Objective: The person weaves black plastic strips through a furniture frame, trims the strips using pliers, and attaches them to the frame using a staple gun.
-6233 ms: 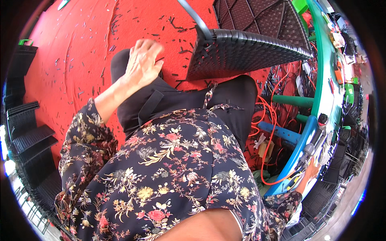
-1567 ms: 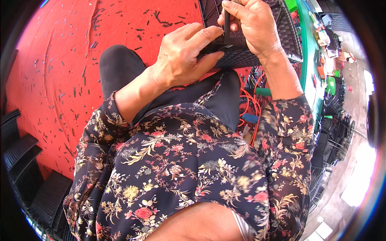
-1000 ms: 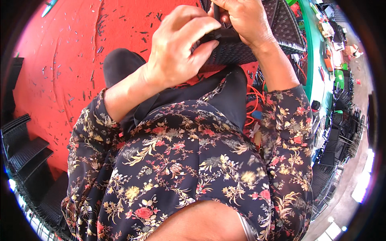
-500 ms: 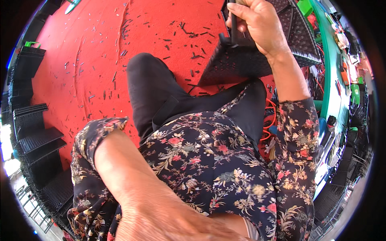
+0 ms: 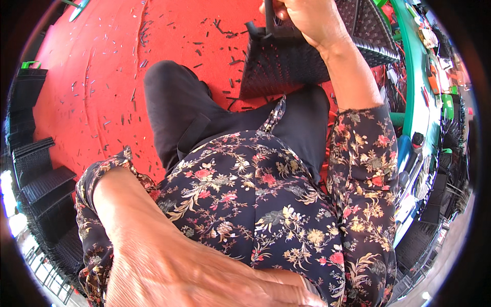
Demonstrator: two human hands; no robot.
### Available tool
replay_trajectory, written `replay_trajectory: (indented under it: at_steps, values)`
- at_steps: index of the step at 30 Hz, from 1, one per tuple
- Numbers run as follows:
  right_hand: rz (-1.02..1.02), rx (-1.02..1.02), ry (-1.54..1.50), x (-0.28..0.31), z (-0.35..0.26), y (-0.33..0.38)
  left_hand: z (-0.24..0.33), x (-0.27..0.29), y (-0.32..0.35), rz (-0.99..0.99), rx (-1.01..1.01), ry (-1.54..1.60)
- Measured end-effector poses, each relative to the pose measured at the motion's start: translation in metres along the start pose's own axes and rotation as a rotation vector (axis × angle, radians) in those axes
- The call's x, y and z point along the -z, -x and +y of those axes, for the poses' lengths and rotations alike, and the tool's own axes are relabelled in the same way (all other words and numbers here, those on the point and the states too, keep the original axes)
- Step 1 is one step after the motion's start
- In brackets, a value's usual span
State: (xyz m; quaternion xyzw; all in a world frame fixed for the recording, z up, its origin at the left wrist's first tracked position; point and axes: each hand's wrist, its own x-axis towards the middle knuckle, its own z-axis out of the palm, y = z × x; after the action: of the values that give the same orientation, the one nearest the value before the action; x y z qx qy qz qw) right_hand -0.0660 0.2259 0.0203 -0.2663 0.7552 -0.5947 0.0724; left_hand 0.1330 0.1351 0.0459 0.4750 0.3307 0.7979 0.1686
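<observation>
At the top of the view, my right hand (image 5: pixel 312 20) has its thumb and fingers closed on a narrow upright black strip (image 5: pixel 269 19); the fingertips are partly cut off by the upper edge. Just below and behind it, a black woven panel piece (image 5: pixel 286 64) stands tilted by my right knee, with another woven side (image 5: pixel 376 33) to its right. My left hand (image 5: pixel 189 271) is bent up against my chest at the neckline of the floral blouse (image 5: pixel 286 204). Its fingertips run past the lower edge, so their grip is hidden.
Many short dark scraps (image 5: pixel 232 60) lie scattered over the red floor covering (image 5: pixel 97 77). Black woven pieces (image 5: pixel 48 184) are stacked along the left side. On the right runs a green-edged table (image 5: pixel 413 77) with tools and small items. My knees (image 5: pixel 171 84) are spread in front.
My view has shifted, so the woven piece and my right hand appear farther up and left. More of my left hand shows at the neckline. The right hand keeps its hold.
</observation>
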Motion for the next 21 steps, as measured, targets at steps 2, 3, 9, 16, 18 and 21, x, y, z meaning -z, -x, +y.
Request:
replay_trajectory:
  at_steps: [2,3,9,16,18,21]
  values:
    - [-0.002,0.030,-0.064,-0.001,0.006,-0.002,0.009,-0.002,0.004,-0.076,0.062,0.188]
    - [0.029,0.008,0.015,0.002,0.000,0.001,0.014,0.003,0.011,-0.130,0.083,0.271]
    - [0.017,0.116,0.015,0.005,-0.001,0.008,0.024,0.055,0.058,0.216,0.323,-0.177]
    - [0.025,0.094,0.021,0.004,0.003,0.006,0.003,0.086,0.073,0.672,0.276,-1.092]
    - [0.009,0.111,-0.031,0.002,0.004,0.005,0.004,0.094,0.053,0.618,0.161,-1.444]
    - [0.048,0.127,0.210,0.006,0.001,0.005,0.002,0.107,0.023,0.516,-0.014,-1.730]
